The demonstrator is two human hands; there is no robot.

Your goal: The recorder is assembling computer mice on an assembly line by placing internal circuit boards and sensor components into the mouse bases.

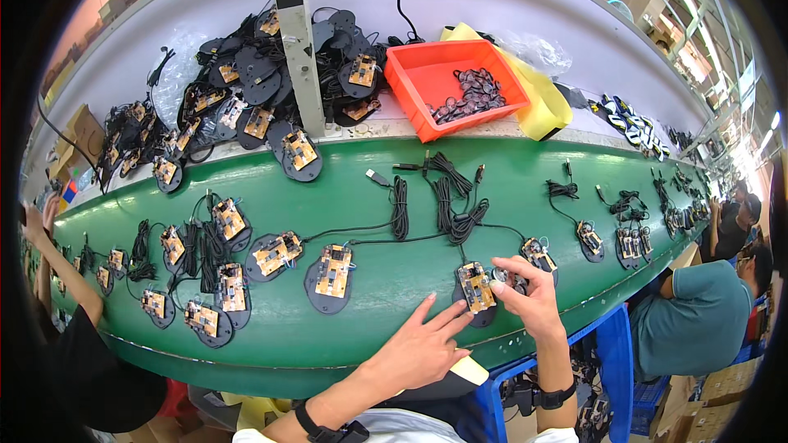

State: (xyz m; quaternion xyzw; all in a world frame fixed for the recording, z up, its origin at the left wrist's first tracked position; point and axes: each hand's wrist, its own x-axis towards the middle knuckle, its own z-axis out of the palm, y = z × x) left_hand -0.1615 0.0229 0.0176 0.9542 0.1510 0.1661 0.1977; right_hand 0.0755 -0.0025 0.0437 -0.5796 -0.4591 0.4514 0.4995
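Note:
A brown circuit board [475,285] on a rounded black base lies on the green belt in front of me, its black cable running away to a coiled bundle [451,209]. My left hand [420,346] is open, its outstretched fingertips touching the near left edge of this base. Just right of the board, my right hand [532,299] pinches a small round disc [498,276] between thumb and forefinger. Partly behind that hand is another board on a black base [539,253]. To the left lies a separate board with its base [333,271].
An orange-red tray [402,86] of small dark round pieces stands beyond the belt [394,320], beside a heap of cabled bases [263,74] and a post [300,49]. More boards lie along the belt. A blue crate [616,344] sits below; co-workers [694,320] are at both sides.

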